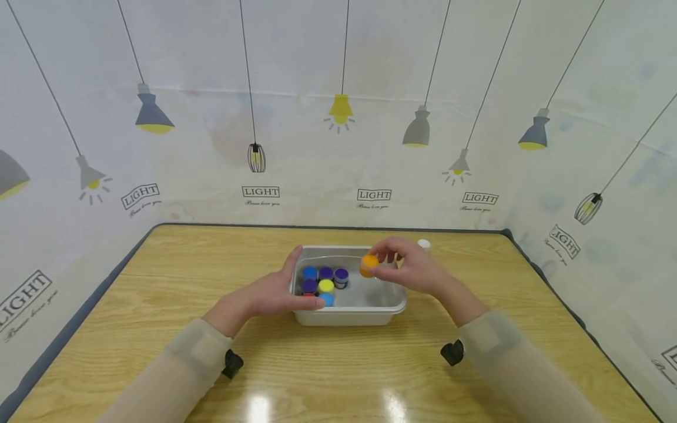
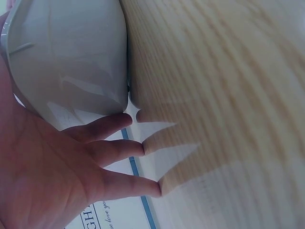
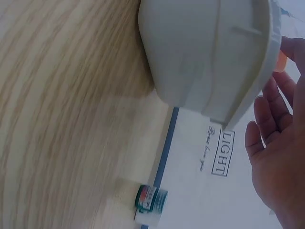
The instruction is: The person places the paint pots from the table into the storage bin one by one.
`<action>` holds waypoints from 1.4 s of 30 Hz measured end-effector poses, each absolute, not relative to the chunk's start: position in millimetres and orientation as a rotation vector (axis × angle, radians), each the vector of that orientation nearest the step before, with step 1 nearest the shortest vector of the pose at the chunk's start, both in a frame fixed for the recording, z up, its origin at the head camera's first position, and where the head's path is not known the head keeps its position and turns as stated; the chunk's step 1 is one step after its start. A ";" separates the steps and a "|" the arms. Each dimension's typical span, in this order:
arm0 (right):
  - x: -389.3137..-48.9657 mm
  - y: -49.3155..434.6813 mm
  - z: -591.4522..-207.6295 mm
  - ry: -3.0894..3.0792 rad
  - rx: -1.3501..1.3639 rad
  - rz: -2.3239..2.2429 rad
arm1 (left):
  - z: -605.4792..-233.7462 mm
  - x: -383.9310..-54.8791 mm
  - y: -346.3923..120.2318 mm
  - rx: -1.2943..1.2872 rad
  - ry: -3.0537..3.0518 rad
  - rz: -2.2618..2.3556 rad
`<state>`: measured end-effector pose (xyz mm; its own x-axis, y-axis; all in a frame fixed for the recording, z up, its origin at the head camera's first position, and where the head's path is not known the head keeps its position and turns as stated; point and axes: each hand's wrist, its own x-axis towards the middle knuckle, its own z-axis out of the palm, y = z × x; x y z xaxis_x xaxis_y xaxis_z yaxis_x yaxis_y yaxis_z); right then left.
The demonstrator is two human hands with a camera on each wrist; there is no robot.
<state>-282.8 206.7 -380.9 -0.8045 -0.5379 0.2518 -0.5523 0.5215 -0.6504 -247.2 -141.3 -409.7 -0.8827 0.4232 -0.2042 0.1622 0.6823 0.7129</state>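
Note:
A white rectangular plastic box (image 1: 344, 317) stands on the table. Its left part holds several small jars: purple-lidded jars (image 1: 341, 275), blue lids, a yellow-lidded jar (image 1: 326, 286) and a red one half hidden by my thumb. My left hand (image 1: 272, 294) spans the box's left end, thumb along the near rim. In the left wrist view, three fingers (image 2: 121, 183) stretch straight beside the box, tips at the tabletop. Over the right half of the box, my right hand (image 1: 409, 267) pinches a small orange jar (image 1: 368, 266) between thumb and fingertips; its other fingers curl loosely.
Beyond the right hand stands a small white-topped container (image 1: 424, 244). The right wrist view shows a small jar with a dark green label (image 3: 146, 198) near the table's far edge. A wooden table (image 1: 185, 329) meets a lamp-printed backdrop (image 1: 296, 117) behind and at both sides.

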 end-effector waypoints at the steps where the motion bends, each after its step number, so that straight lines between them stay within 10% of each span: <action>1: -283.0 203.4 -381.4 -2.724 0.987 1.186 | -409.4 -247.3 -141.1 0.460 2.542 1.027; 42: -287.6 160.2 -395.4 -3.022 0.963 0.939 | -406.8 -244.6 -139.9 0.469 2.542 1.032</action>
<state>-287.6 160.2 -395.4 -0.8180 -0.5750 0.0132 -0.4813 0.6717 -0.5632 -244.6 -139.9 -406.8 -0.8813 0.4282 -0.1998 0.1678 0.6789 0.7148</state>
